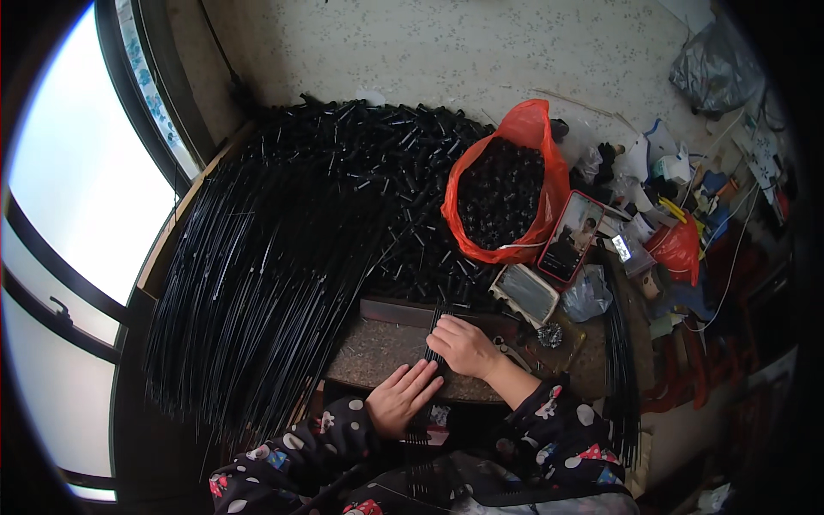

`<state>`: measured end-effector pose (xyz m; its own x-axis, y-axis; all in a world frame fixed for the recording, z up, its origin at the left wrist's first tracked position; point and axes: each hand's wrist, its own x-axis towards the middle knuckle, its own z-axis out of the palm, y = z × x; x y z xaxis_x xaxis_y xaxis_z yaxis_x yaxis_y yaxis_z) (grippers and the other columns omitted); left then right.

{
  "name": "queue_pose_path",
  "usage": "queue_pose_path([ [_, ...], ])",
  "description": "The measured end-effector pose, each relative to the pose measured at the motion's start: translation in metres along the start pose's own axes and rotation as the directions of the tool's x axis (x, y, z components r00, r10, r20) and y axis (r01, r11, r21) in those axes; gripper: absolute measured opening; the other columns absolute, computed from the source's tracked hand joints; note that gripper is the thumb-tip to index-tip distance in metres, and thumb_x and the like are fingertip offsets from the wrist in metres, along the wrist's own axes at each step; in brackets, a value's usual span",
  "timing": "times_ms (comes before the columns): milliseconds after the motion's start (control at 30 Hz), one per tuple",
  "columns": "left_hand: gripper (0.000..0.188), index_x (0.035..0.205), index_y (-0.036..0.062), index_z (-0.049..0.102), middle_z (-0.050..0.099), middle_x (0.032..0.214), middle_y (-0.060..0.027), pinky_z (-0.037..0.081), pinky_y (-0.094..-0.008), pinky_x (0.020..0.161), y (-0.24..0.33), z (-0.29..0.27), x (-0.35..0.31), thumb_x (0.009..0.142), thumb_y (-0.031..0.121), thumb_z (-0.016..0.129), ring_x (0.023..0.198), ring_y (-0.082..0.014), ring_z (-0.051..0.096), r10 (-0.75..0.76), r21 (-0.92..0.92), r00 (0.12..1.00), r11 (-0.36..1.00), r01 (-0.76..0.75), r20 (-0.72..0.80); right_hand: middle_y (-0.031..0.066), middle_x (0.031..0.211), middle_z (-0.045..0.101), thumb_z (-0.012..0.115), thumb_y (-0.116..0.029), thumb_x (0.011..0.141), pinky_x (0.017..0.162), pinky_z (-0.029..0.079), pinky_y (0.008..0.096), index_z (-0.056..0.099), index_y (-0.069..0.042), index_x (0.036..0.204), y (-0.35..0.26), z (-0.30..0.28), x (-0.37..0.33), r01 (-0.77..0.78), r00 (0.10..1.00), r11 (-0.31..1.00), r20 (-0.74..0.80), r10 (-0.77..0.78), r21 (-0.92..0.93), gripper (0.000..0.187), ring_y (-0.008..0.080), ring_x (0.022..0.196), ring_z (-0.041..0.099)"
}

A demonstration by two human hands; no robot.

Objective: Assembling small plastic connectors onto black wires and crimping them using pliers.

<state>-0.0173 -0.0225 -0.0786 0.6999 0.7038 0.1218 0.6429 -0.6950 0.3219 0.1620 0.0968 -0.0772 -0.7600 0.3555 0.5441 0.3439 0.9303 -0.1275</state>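
My right hand (pixel 464 345) is closed over a small row of thin black rods (pixel 433 347) at the front of the brown worktable (pixel 365 350). Flat and with fingers stretched out, my left hand (pixel 402 400) lies at the table's front edge, its fingertips beside the lower part of those rods. The rods' far ends come close to a dark raised strip (pixel 395 311) on the table. A large sheaf of long thin black rods (pixel 257 275) spreads to the left of my hands. Behind lies a heap of short black tube-like pieces (pixel 412 142).
A red plastic bag (pixel 549 142) holds small black parts. Next to it are a red-framed phone (pixel 571 236), a pale-framed rectangular piece (pixel 525 293), a clear bag (pixel 588 293) and a shiny metallic ball (pixel 550 335). More rods (pixel 620 369) hang at right, near clutter (pixel 678 215).
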Motion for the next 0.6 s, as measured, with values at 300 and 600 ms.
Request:
queue_pose_path([
  [300,0.087,0.136,-0.0004,0.025,0.024,0.142,-0.0214,0.020,-0.0426,0.106,-0.001,-0.001,-0.001,0.070,0.044,0.060,0.132,-0.0327,0.024,-0.007,0.146,0.999,0.989,0.001,0.038,0.0099,0.087,0.057,0.052,-0.009,0.078,0.077,0.046,0.0362,0.055,-0.002,0.083,-0.002,-0.007,-0.003,-0.183,0.963,0.968,-0.166,0.211,0.172,0.009,0.0282,0.085,0.054],
  [600,0.085,0.138,0.0005,0.022,0.020,0.144,-0.0208,0.019,-0.0427,0.107,-0.001,-0.002,-0.001,0.068,0.032,0.059,0.134,-0.0326,0.021,-0.008,0.005,1.000,1.000,0.008,0.029,0.0102,0.079,0.055,0.052,-0.004,0.078,0.069,0.046,0.0382,0.062,-0.004,0.085,0.031,-0.020,-0.021,-0.462,0.887,0.884,0.030,0.461,0.075,0.012,0.0297,0.080,0.056],
])
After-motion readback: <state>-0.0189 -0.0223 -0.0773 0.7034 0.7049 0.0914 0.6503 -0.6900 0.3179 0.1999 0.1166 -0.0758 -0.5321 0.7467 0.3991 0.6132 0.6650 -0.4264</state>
